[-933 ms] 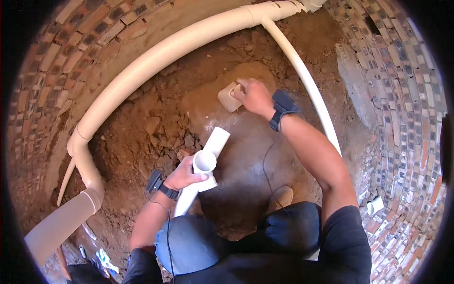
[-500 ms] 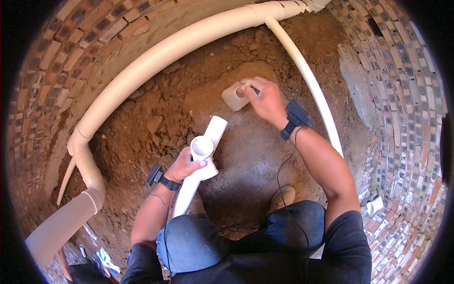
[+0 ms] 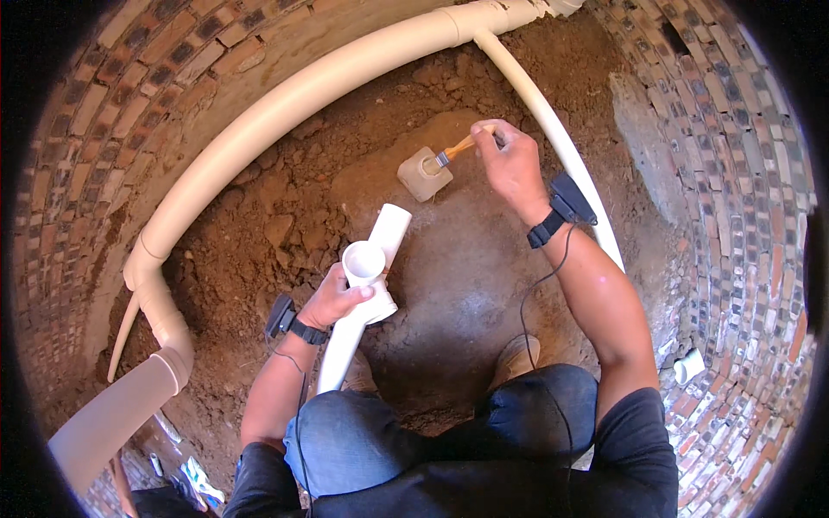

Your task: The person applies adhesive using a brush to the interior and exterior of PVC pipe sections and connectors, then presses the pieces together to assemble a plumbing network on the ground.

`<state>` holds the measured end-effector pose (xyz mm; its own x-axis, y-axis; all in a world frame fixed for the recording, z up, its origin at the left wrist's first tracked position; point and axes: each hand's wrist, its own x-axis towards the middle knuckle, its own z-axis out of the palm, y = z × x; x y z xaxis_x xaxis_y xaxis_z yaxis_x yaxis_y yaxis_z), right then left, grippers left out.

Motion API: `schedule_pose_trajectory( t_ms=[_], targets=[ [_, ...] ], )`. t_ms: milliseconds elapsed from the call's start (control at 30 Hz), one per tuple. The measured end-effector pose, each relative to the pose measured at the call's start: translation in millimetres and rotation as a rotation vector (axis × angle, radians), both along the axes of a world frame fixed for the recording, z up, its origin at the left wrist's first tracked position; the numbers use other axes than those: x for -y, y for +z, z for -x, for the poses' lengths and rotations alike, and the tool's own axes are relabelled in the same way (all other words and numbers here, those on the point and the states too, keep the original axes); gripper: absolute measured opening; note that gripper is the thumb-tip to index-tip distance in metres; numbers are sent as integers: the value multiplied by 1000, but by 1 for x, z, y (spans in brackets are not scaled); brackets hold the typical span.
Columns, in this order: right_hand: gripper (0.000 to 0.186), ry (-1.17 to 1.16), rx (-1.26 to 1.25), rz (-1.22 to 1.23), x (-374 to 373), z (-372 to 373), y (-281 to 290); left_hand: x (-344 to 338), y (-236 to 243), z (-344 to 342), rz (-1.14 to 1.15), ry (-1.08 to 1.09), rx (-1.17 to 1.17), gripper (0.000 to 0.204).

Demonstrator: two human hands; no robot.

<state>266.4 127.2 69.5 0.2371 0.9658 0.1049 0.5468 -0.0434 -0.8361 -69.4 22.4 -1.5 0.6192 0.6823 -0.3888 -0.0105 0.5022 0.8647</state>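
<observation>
My left hand (image 3: 335,300) grips a white plastic pipe fitting (image 3: 371,259), a Y-shaped piece whose open round mouth faces up; it sits on the end of a white pipe (image 3: 341,354) that runs down toward my knees. My right hand (image 3: 509,160) holds a small brush with an orange handle (image 3: 458,150). Its bristles dip into the open mouth of a small translucent jar (image 3: 423,173) that stands on the red earth ahead of the fitting. Both wrists carry black bands with small devices.
A thick cream pipe (image 3: 285,104) curves along the brick wall (image 3: 104,129) from the lower left to the top. A thinner cream pipe (image 3: 553,129) branches off and runs down on the right. Red soil with clods (image 3: 276,229) covers the pit floor. Brick wall also rises at right (image 3: 743,259).
My right hand has lifted back from the jar, and the brush now shows with its tip in the jar's mouth. My left hand has kept hold of the fitting, which shifted slightly right.
</observation>
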Motion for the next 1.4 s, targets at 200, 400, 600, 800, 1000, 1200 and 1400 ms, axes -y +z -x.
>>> schedule_pose_trajectory(
  t_ms=[200, 400, 600, 800, 1000, 1200, 1400],
  targets=[
    [22, 64, 112, -98, 11, -1, 27, -6, 17, -4, 10, -11, 18, 76],
    [22, 175, 102, -191, 17, 10, 18, -11, 33, -8, -23, 11, 59, 61],
    [21, 212, 71, -177, 19, 13, 26, -19, 42, 0, -49, -77, -59, 79],
    [20, 138, 109, -148, 15, -4, 17, -22, 43, 9, -86, -86, -101, 77],
    [22, 37, -75, -34, 26, -26, 37, -37, 67, 1, -229, -273, -83, 59],
    [24, -23, -447, 130, 76, -21, 83, -49, 79, -14, -373, -423, -105, 59],
    [23, -16, -479, 177, 89, -23, 79, -42, 88, -29, -417, -483, -81, 59]
  ],
)
